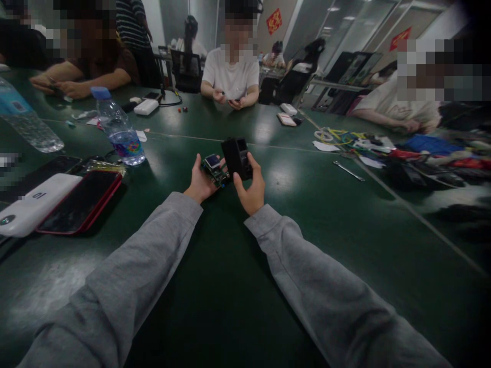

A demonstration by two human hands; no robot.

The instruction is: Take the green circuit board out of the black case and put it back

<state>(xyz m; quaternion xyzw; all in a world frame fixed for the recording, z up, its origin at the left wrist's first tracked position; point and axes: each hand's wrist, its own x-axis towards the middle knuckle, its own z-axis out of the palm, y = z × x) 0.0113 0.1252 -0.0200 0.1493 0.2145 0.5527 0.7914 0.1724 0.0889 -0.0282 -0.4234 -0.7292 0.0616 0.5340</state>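
Observation:
My left hand (200,183) holds a small green circuit board (215,169) with a little screen on top, fingers curled under it. My right hand (251,189) grips a black box-shaped plastic housing (237,157), thumb on its near side and fingers on the right. The board and the housing are close together, nearly touching, just above the dark green table (230,286). Both forearms wear grey sleeves.
At the left lie a red-cased phone (82,201), a white power bank (32,204) and two water bottles (118,134). A metal wrench (348,170) and a heap of cables and parts (383,148) lie at the right. Other people sit around the table's far side.

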